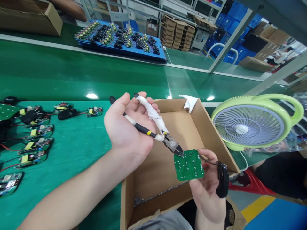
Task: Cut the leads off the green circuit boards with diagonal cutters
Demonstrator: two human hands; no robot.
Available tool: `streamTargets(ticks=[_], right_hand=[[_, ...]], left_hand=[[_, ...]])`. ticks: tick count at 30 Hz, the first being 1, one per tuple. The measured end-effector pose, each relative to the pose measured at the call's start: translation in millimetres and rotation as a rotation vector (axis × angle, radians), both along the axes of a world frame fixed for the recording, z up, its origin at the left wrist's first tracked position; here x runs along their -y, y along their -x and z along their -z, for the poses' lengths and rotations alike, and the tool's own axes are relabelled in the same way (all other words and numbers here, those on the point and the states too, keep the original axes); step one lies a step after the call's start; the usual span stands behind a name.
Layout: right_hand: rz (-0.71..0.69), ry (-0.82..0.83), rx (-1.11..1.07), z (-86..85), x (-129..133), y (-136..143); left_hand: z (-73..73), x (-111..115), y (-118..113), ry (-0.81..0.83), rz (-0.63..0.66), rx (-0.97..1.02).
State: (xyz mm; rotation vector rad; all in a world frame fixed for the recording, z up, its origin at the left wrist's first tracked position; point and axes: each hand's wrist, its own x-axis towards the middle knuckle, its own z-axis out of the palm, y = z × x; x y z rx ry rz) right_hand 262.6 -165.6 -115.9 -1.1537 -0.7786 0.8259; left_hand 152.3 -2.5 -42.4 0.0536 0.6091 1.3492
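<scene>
Diagonal cutting pliers [173,143] lie across the upturned palm of my left hand [134,127], the handles spread and partly wrapped in white tape. Their jaw tips meet the upper edge of a green circuit board [189,165], solder side up. My right hand [208,188] pinches that board by its right and lower edges, thumb below and fingers behind. From the board, a red and a black wire run to a black plastic casing [222,179] hanging beside the right fingers. Both hands are over an open cardboard box [206,124]. Whether the jaws grip anything is too small to tell.
Several wired circuit boards [35,131] lie on the green mat [79,153] at left. A blue tray [158,43] of boards and black casings stands behind. At right is a green fan [242,127]. White paper [190,102] hangs on the box's rim. Another person's arm [72,9] shows upper left.
</scene>
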Motion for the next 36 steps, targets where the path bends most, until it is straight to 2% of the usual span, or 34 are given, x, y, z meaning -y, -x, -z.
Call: streamTargets(ticks=[3,7,14,23,29,36], right_hand=[[-0.055,-0.095,0.049,4.7,-1.5,-2.5],[-0.029,-0.108,0.054,7.0,-1.7,-3.7],[-0.207,-0.146,-0.006,5.2,-1.5,-3.8],[-0.144,-0.127,0.035,4.2,0.7,-1.0],[-0.149,-0.125,0.076,3.1,1.1,-0.4],[-0.076,-0.089,0.033,-9.3,2.4,16.8]], left_hand=[[0.2,0.9,0.2,-0.015,0.005,0.01],[-0.4,1.9,0.0,-0.023,0.013,0.017],[-2.5,1.7,2.1,-0.066,-0.004,-0.019],[-1.2,0.6,-0.8,-0.05,-0.019,-0.032],[-0.7,1.0,-0.9,-0.062,-0.025,-0.027],[2.0,3.0,-1.8,-0.092,-0.047,-0.02]])
